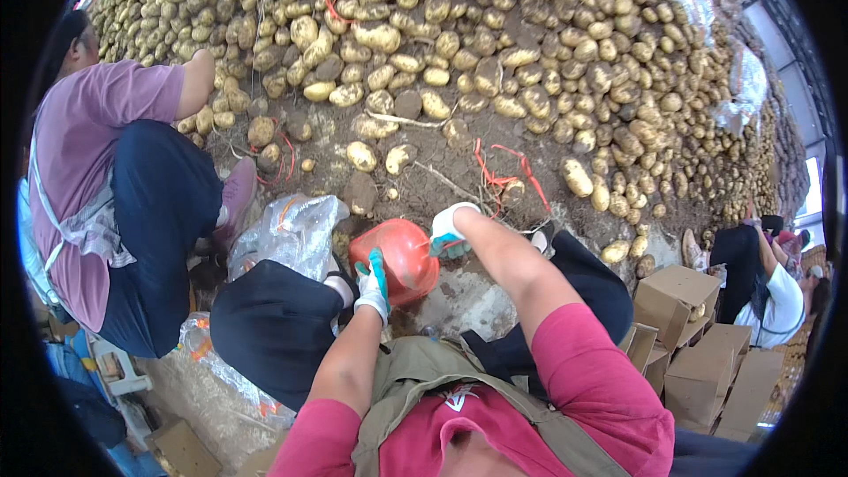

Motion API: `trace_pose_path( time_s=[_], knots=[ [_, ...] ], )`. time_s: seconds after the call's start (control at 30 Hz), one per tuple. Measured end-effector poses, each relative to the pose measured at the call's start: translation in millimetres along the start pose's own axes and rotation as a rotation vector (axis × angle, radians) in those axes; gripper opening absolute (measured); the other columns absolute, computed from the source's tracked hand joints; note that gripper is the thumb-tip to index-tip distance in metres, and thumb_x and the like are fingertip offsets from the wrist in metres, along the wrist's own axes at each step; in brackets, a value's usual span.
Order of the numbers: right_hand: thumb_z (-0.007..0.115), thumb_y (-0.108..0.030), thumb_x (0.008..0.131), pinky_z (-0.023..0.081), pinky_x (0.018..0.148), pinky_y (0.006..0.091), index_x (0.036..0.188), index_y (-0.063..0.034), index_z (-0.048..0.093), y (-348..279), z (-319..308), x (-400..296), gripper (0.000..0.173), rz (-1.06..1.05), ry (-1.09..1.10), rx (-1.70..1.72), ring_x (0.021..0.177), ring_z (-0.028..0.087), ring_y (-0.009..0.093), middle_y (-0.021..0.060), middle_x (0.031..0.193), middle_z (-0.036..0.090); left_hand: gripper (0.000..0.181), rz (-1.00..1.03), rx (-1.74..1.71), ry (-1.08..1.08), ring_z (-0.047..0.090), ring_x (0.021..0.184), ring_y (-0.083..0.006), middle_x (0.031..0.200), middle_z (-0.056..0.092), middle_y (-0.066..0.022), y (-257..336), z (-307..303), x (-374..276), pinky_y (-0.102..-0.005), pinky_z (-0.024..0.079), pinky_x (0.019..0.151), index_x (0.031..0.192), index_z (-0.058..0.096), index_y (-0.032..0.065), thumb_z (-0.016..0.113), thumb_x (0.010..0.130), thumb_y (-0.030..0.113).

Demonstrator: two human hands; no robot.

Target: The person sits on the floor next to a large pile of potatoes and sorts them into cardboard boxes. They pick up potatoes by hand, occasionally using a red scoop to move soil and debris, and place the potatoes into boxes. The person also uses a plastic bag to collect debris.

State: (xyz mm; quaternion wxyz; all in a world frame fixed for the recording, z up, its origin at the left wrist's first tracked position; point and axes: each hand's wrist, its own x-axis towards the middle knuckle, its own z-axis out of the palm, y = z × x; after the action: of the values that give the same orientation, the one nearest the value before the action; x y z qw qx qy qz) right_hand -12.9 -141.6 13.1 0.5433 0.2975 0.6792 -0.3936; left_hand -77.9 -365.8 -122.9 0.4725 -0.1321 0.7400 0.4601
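A red plastic bucket (395, 258) lies tilted between my knees, just above the dirty floor. My left hand (374, 285), in a white glove with a green coated palm, grips its near left side. At its right edge is my right hand (452, 233), gloved alike, with curled fingers that seem to hold the edge or handle; the arm and glove hide part of this grip. A few loose potatoes (361, 156) and dirt clods (360, 193) lie on the soil just beyond the bucket.
A large potato heap (424, 46) rises ahead. Red twine (491, 175) lies on the soil. Clear plastic bags (291, 232) sit by my left knee. Cardboard boxes (676, 305) stand to the right. One person (112, 179) crouches at left, another (762, 298) sits far right.
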Motion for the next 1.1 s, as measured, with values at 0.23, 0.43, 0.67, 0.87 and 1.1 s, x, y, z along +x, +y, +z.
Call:
trace_pose_path(
  time_s=[0.23, 0.43, 0.67, 0.87, 1.1],
  knots=[
    [0.071, -0.032, 0.073, 0.05, 0.064, 0.034, 0.081, -0.0087, 0.068, 39.9, -82.0, -27.7, 0.025, 0.08, 0.0, -0.002, 0.071, 0.064, 0.017, 0.0039, 0.082, 0.068, 0.086, -0.196, -0.363, -0.289, 0.041, 0.126, -0.0278, 0.145, 0.032, -0.005, 36.1, 69.5, 11.4, -0.0536, 0.039, 0.098, 0.143, 0.027, 0.0227, 0.061, 0.075, 0.064],
    [0.068, -0.033, 0.074, 0.05, 0.051, 0.0307, 0.066, -0.0061, 0.067, 128.5, -155.7, -75.0, 0.028, 0.298, 0.084, 0.119, 0.055, 0.061, 0.017, 0.0078, 0.066, 0.065, 0.079, -0.063, -0.414, -0.68, 0.048, 0.12, -0.0261, 0.138, 0.044, -0.0036, 99.1, 213.7, 26.4, -0.0517, 0.04, 0.098, 0.139, 0.033, 0.023, 0.059, 0.077, 0.065],
    [0.069, -0.034, 0.076, 0.051, 0.054, 0.0365, 0.078, -0.0005, 0.069, 102.0, -170.6, -158.7, 0.033, 0.282, 0.298, -0.09, 0.057, 0.063, 0.021, 0.0127, 0.073, 0.066, 0.072, 0.195, -0.501, -0.58, 0.046, 0.121, -0.0234, 0.138, 0.042, -0.006, 117.7, 240.5, -4.7, -0.0422, 0.037, 0.101, 0.141, 0.03, 0.0217, 0.054, 0.083, 0.058],
    [0.066, -0.034, 0.075, 0.052, 0.059, 0.0347, 0.078, -0.0076, 0.069, 87.2, -121.1, -63.9, 0.027, -0.026, -0.021, 0.112, 0.062, 0.063, 0.021, 0.0058, 0.073, 0.066, 0.053, 0.151, -0.496, -0.2, 0.05, 0.11, -0.0249, 0.127, 0.049, -0.0131, 55.6, 135.8, 12.8, -0.0386, 0.041, 0.096, 0.133, 0.036, 0.0018, 0.04, 0.091, 0.033],
    [0.06, -0.027, 0.081, 0.055, 0.053, 0.0383, 0.098, -0.0022, 0.064, 31.7, -109.7, -18.1, 0.03, -0.31, 0.185, 0.383, 0.062, 0.064, 0.025, 0.0143, 0.08, 0.066, 0.046, 0.635, -0.242, -0.027, 0.048, 0.114, -0.0254, 0.126, 0.05, -0.0137, 166.6, 41.2, 15.1, -0.035, 0.037, 0.098, 0.125, 0.047, 0.0021, 0.039, 0.096, 0.037]
  ],
)
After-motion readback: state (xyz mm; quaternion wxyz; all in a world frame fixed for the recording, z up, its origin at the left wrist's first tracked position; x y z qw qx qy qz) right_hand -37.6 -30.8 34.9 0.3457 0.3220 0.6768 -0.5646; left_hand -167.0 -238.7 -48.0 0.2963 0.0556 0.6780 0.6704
